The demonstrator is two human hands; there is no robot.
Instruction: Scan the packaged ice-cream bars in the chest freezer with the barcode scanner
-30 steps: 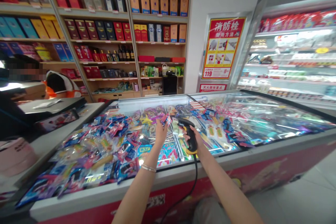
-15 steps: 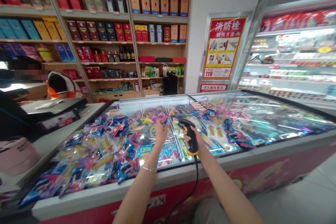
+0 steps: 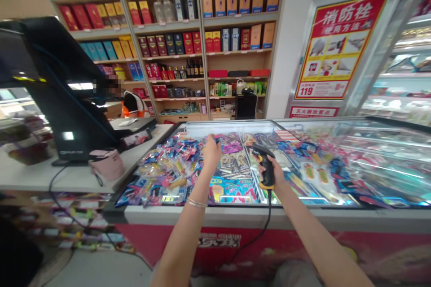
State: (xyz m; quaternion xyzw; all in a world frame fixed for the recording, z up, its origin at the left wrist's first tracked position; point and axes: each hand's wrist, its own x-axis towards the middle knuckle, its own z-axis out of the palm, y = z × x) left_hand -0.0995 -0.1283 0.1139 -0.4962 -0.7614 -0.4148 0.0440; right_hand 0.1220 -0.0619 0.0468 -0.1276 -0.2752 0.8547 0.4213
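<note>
My right hand (image 3: 278, 174) is wrapped round a black and yellow barcode scanner (image 3: 268, 171), which is held over the glass top of a freezer chest with its cord hanging down the front. To its left, my left hand (image 3: 212, 152) is closed on a small blue packet (image 3: 217, 139), mostly hidden behind the fingers. Many small wrapped snack packets (image 3: 180, 166) lie heaped on the glass left of my left hand. Other packets (image 3: 308, 147) lie to the right of the scanner. Through the glass, colourful packages (image 3: 230, 188) show below both hands.
The freezer's pale front rim (image 3: 303, 216) runs close before me. On the counter at the left stand a black checkout terminal (image 3: 70, 112), a pink pouch (image 3: 107, 164) and a propped phone (image 3: 136, 139). A person (image 3: 134, 104) is behind it, before shelves of boxes.
My view has swung left, bringing the checkout terminal into sight. My left hand, still closed on the packet, has moved toward the heap on the left. The scanner stays in my right hand.
</note>
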